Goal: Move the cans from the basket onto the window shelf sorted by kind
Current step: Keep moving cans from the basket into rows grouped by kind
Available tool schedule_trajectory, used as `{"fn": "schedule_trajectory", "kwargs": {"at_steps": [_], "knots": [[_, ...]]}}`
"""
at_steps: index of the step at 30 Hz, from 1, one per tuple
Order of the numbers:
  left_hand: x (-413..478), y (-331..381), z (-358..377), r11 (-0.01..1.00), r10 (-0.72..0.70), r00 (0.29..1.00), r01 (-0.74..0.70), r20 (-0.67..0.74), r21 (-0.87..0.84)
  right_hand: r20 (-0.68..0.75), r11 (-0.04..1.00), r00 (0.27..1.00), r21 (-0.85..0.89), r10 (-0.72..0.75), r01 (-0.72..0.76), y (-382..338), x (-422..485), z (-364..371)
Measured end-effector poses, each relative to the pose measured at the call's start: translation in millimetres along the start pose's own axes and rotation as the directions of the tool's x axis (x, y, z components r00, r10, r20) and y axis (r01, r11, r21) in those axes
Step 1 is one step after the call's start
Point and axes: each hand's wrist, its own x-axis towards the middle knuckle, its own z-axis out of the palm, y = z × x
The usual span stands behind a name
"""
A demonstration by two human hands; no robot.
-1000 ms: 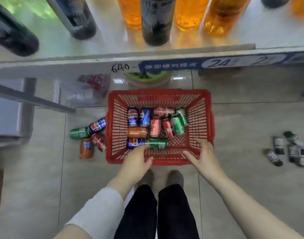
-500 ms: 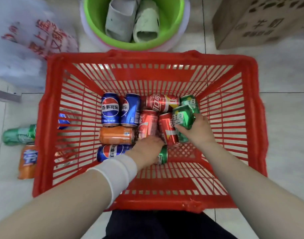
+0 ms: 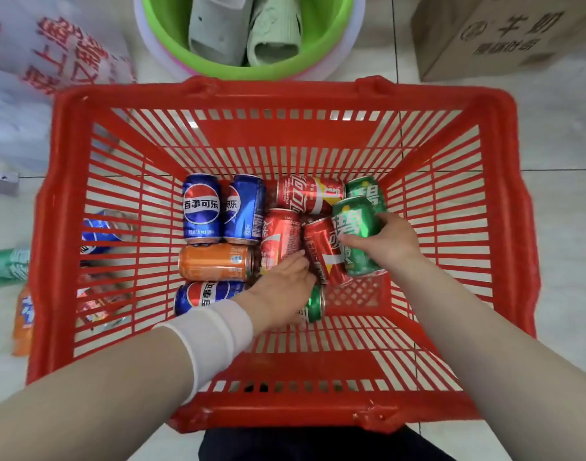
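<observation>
Now R fingers (image 3: 389, 224) round far can (image 3: 351, 221), L fingers (image 3: 295, 264) round near can (image 3: 314, 304).

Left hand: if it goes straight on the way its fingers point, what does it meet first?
Likely the tilted red cola can, right at the left hand's fingertips; depth there is unclear.

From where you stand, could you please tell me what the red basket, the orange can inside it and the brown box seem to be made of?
The red basket looks like semi-glossy moulded plastic: uniform colour, slatted walls. The orange can seems printed metal, probably aluminium: bright reflections streak its side. The brown box looks like matt cardboard, with printed characters.
</observation>
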Motion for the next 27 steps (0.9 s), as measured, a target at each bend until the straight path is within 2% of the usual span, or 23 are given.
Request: {"fn": "schedule_trajectory", "kwargs": {"at_steps": [4,6,8,11,14,18,20,23,27], "knots": [[-31.6,-1.4,-23.3,0.964,-0.058,0.992,0.026,-0.113,-0.266,0.073,0.937,0.994,0.333,0.084,-0.103,-11.0,-32.1,-22.2],[-56.9,1.1,-45.1,0.884,-0.137,0.983,0.065,-0.123,-0.463,0.138,0.88,0.988,0.457,0.075,-0.13,-18.8,-56.7,-39.2],[-88.6,5.0,-70.6,0.688,-0.226,0.972,0.117,-0.059,-0.716,0.182,0.838,0.981,0.524,0.066,-0.154,-28.2,-85.2,-58.5],[-139.0,13.7,-103.1,0.249,-0.279,0.959,0.124,0.052,-0.961,0.252,0.807,0.965,0.555,0.072,-0.204,-44.3,-134.4,-87.1],[-189.6,28.9,-132.9,-0.072,-0.345,0.934,0.075,0.095,-0.995,0.294,0.771,0.954,0.596,0.051,-0.225,-61.7,-193.2,-116.1],[-259.8,57.7,-187.5,-0.33,-0.383,0.913,0.003,0.137,-0.944,0.348,0.665,0.938,0.698,0.007,-0.264,-86.5,-277.6,-149.0],[-294.2,74.7,-211.0,-0.432,-0.402,0.903,-0.04,0.152,-0.901,0.37,0.579,0.929,0.762,-0.024,-0.289,-101.3,-319.9,-164.3],[-339.6,99.4,-245.6,-0.572,-0.426,0.893,-0.144,0.142,-0.808,0.416,0.506,0.905,0.801,-0.085,-0.321,-126.2,-376.7,-184.0],[-392.7,129.3,-276.4,-0.695,-0.472,0.862,-0.236,0.184,-0.679,0.442,0.419,0.881,0.841,-0.169,-0.342,-144.6,-435.4,-195.2]]}}
